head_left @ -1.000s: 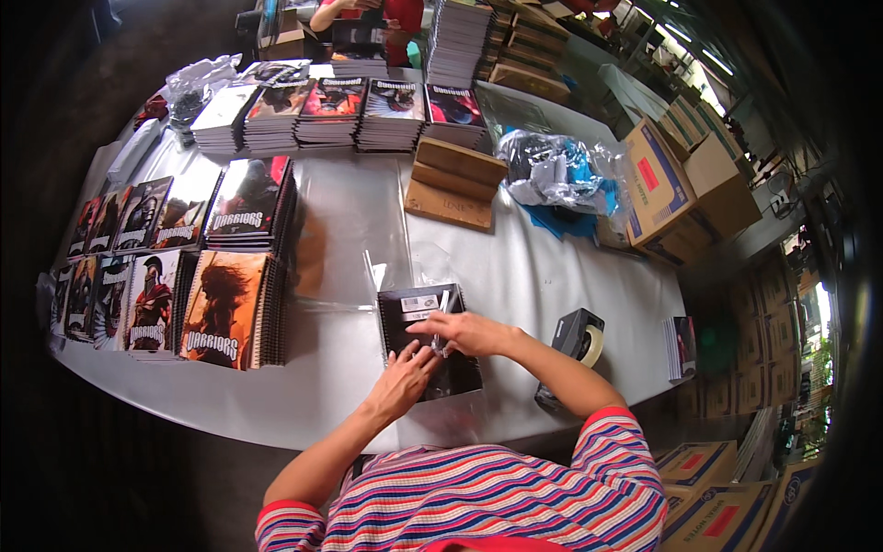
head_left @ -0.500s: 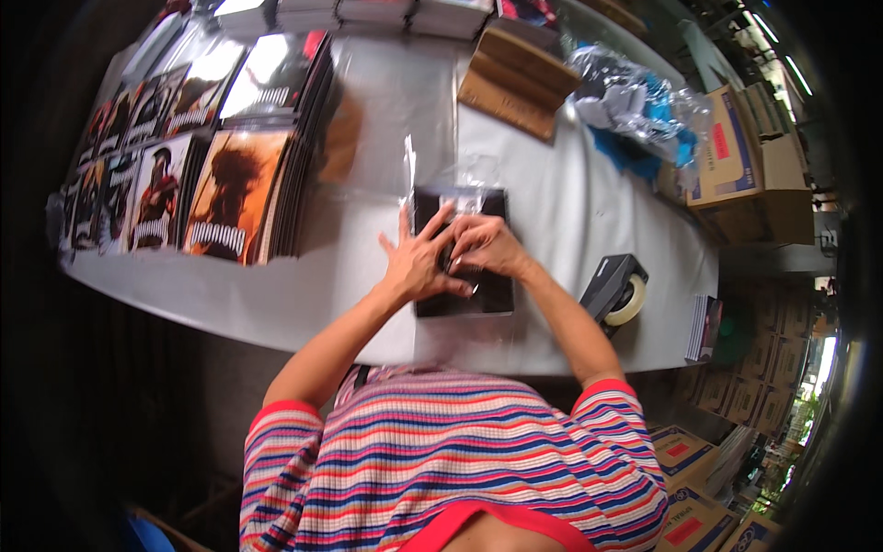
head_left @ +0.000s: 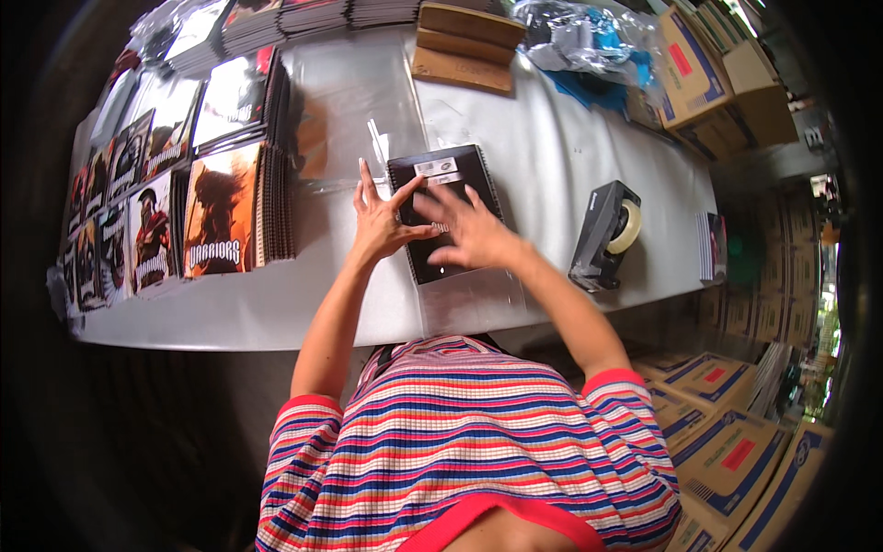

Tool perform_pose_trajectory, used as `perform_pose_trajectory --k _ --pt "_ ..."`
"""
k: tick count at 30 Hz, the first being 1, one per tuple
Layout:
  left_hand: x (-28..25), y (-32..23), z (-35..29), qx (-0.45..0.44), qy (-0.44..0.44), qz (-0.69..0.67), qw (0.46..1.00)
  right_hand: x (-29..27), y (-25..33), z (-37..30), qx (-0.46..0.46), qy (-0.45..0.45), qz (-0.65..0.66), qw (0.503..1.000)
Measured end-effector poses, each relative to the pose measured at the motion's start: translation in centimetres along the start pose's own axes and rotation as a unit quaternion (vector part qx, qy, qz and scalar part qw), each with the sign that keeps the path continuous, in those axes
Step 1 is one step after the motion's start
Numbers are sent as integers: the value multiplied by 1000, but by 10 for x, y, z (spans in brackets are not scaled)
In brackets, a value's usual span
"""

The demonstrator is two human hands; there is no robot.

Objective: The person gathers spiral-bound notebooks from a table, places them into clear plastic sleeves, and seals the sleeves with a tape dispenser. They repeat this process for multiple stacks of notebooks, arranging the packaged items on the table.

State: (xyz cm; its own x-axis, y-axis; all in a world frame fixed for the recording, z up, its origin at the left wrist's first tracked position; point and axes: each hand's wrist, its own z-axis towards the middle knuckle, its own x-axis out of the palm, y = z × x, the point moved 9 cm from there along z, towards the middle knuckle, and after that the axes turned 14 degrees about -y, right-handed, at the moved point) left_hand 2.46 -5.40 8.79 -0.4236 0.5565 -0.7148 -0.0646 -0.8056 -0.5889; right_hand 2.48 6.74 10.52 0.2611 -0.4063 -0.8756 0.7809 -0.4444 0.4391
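Observation:
A black spiral notebook (head_left: 426,258) with a white label near its top lies on the table in front of me. Clear plastic film (head_left: 460,310) extends out from under its lower edge. My left hand (head_left: 379,225) rests on its left side, fingers spread, thumb across the cover. Over its right part is my right hand (head_left: 471,230), fingers apart and partly smeared by motion, with nothing seen in it. Whether the right palm presses on the cover or hovers, I cannot tell. White strips (head_left: 378,143) stick up just beyond the left fingertips.
Stacks of notebooks with picture covers (head_left: 219,207) stand at the left. Clear plastic sleeves (head_left: 354,101) lie farther back, beside a brown wooden stand (head_left: 464,64). A black tape dispenser (head_left: 598,235) sits at the right, with crumpled plastic (head_left: 589,41) and a cardboard box (head_left: 699,69) beyond.
My right hand has gone from a pinch over the notebook to spread fingers. The notebook's label shows more plainly, and the notebook appears tilted. The whole view has shifted.

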Motion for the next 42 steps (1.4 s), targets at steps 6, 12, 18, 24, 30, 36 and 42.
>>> perform_pose_trajectory --k 6,12,18,24,30,36,42 --pt "6 5 0 -128 123 -106 978 -44 51 -116 143 -91 252 953" --pt "7 -7 2 -129 143 -135 972 -153 -105 -326 569 -512 -45 642" --pt "14 -7 4 -78 136 -111 981 -99 -126 -308 625 -412 356 559" --pt "9 -1 2 -81 126 -95 984 -80 -88 -310 486 -555 507 445" --pt "10 3 0 -73 120 -114 983 -154 -11 -290 481 -444 -470 592" --pt "9 7 1 -116 103 -121 980 -126 -34 -122 398 -343 305 794" --pt "16 10 0 -110 121 -131 978 -37 -23 33 306 -83 336 887"
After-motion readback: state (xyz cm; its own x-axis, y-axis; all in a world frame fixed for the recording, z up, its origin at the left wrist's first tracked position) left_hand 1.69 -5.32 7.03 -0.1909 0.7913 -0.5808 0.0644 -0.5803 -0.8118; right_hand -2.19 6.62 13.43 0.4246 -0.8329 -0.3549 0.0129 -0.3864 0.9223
